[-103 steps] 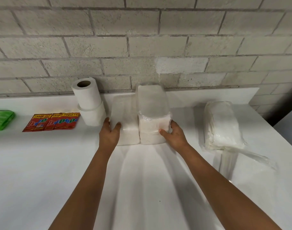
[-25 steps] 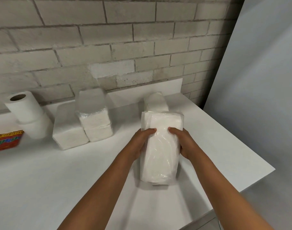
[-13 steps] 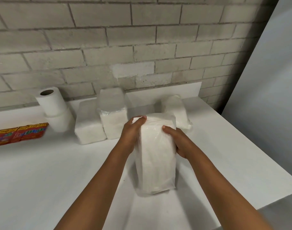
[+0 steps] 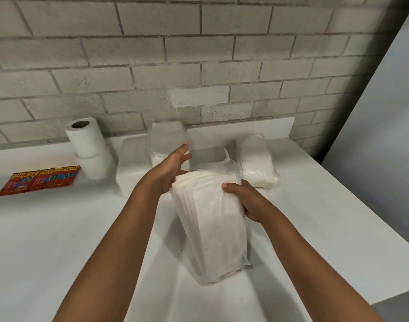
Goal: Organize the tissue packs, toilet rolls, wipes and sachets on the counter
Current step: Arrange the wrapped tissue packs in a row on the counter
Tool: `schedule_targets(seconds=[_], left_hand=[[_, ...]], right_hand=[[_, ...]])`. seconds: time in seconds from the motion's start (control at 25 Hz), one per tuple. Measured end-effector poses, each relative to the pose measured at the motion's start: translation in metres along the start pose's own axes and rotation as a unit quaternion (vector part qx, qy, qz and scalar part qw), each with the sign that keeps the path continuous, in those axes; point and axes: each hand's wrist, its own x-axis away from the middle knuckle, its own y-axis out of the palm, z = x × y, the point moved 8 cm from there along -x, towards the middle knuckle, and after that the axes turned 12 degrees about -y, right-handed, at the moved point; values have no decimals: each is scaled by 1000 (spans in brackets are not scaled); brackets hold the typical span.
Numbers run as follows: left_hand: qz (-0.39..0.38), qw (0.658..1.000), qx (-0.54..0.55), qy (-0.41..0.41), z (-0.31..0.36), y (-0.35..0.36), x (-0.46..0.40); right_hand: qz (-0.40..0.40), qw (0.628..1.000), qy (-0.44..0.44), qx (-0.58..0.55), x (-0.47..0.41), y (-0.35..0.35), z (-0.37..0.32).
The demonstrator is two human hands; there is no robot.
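Grey block wall backs the white desk [image 4: 59, 240], where two stacked rolls [image 4: 89, 149], red sachets [image 4: 39, 180] and two upright tissue packs [image 4: 138, 168] already line the back edge, with another wrapped pack [image 4: 257, 168] lying to the right. Half a second ago both hands clasped the top of the tall pack [image 4: 212, 224] standing in front; now the left hand [image 4: 171, 170] has let go and lifted, fingers straight and spread, its palm just at the pack's upper left corner. The right hand [image 4: 247, 201] still grips the upper right side, thumb on the wrapper. The pack leans slightly, its loose plastic sticking up, so it looks about to be smoothed or laid beside the others.
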Motion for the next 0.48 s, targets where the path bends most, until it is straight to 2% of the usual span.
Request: schedule_targets(seconds=[0.04, 0.12, 0.28, 0.48], left_hand=[[-16, 1000, -5, 2, 1, 3, 2], [-12, 998, 1, 59, 11, 6, 4], [-5, 986, 76, 148, 24, 0, 5], [-10, 985, 115, 128, 14, -2, -3]], right_hand=[[-10, 1000, -5, 0, 0, 2, 0], [-14, 1000, -10, -7, 0, 4, 0], [-7, 1000, 0, -30, 1, 2, 2], [-43, 996, 38, -72, 8, 9, 11]])
